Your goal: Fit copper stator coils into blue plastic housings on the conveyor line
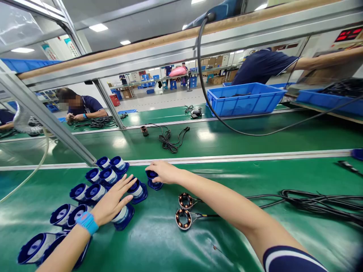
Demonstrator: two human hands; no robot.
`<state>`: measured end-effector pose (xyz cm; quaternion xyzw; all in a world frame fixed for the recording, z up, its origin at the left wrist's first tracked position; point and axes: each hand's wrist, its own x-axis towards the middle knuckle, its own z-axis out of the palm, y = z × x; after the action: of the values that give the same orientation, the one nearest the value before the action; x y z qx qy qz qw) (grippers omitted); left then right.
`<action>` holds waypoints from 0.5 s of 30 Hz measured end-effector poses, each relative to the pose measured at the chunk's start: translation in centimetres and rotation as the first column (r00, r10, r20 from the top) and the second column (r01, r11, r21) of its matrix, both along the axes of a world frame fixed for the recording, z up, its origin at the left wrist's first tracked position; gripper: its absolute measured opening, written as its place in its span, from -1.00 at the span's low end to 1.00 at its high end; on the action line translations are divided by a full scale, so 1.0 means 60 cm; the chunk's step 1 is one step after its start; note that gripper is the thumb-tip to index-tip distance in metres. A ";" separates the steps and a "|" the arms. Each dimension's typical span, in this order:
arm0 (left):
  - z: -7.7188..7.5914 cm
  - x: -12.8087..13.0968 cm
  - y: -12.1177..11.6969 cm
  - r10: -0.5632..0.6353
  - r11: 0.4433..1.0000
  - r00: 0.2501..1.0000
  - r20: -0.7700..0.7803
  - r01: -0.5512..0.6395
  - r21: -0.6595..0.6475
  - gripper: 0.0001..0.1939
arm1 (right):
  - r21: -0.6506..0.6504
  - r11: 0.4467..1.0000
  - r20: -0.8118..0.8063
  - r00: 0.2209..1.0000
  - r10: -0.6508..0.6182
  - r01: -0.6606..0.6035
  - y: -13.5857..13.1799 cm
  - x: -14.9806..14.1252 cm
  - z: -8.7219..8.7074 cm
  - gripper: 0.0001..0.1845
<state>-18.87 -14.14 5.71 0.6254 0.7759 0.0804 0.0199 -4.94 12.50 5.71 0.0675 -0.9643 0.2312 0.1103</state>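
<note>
Several blue spool-shaped parts with white bodies (pixel 98 190) lie in two rows on the green table surface (pixel 227 177) at the left. My left hand (pixel 113 200), with a blue wristband, lies flat with fingers spread on two of them at the right of the rows. My right hand (pixel 163 172) is closed over a single blue part (pixel 153 179) standing a little apart from the rows. Two copper-wound stator rings (pixel 184 209) with attached wires lie just right of my left hand, under my right forearm.
A black cable bundle (pixel 317 202) lies at the right. A small black cord (pixel 170 141) rests on the middle belt. A blue bin (pixel 245 98) stands beyond. A slanted metal frame post (pixel 56 130) meets the table at left. Other people work across the line.
</note>
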 end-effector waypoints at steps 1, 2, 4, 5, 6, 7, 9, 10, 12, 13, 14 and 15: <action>-0.004 0.006 0.002 0.036 0.999 0.999 0.030 -0.037 0.025 -0.42 | -0.007 1.000 -0.003 1.000 0.027 -0.027 -0.001 -0.003 -0.002 -0.37; -0.008 0.013 0.003 0.076 0.995 0.996 0.055 -0.079 0.053 -0.42 | -0.015 0.999 -0.009 0.999 0.043 -0.043 -0.002 -0.006 -0.004 -0.37; -0.014 0.029 0.004 0.139 0.984 0.985 0.101 -0.149 0.099 -0.41 | -0.031 0.998 -0.024 0.999 0.045 -0.046 -0.004 -0.012 -0.008 -0.35; -0.016 0.035 0.004 0.158 0.978 0.980 0.124 -0.172 0.116 -0.40 | -0.039 0.999 -0.030 0.999 0.036 -0.037 -0.006 -0.014 -0.010 -0.34; -0.017 0.041 0.004 0.173 0.973 0.974 0.146 -0.192 0.128 -0.38 | -0.046 0.999 -0.035 0.999 0.024 -0.026 -0.008 -0.017 -0.012 -0.32; -0.018 0.046 0.004 0.187 0.968 0.968 0.166 -0.210 0.135 -0.36 | -0.054 0.998 -0.041 0.999 0.012 -0.014 -0.010 -0.019 -0.014 -0.31; -0.019 0.052 0.006 0.213 0.960 0.957 0.199 -0.243 0.139 -0.32 | -0.069 0.998 -0.052 0.999 -0.014 0.011 -0.016 -0.023 -0.019 -0.31; -0.020 0.054 0.008 0.227 0.956 0.951 0.209 -0.259 0.137 -0.32 | -0.076 0.997 -0.058 0.998 -0.027 0.022 -0.019 -0.025 -0.021 -0.32; -0.023 0.057 0.010 0.246 0.952 0.943 0.223 -0.278 0.125 -0.31 | -0.086 0.995 -0.064 0.997 -0.046 0.041 -0.024 -0.030 -0.025 -0.35; -0.025 0.058 0.011 0.251 0.952 0.941 0.226 -0.282 0.116 -0.30 | -0.089 0.995 -0.065 0.997 -0.049 0.044 -0.025 -0.032 -0.027 -0.37; -0.026 0.059 0.012 0.256 0.953 0.940 0.226 -0.285 0.106 -0.30 | -0.091 0.995 -0.063 0.997 -0.045 0.039 -0.026 -0.034 -0.027 -0.38; -0.026 0.060 0.012 0.261 0.953 0.939 0.223 -0.287 0.096 -0.30 | -0.093 0.995 -0.060 0.998 -0.033 0.027 -0.025 -0.036 -0.026 -0.38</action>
<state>-15.30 -13.45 4.16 0.4994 0.8424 0.1963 0.0497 -7.11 11.00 4.12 0.0548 -0.9497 0.2715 0.1463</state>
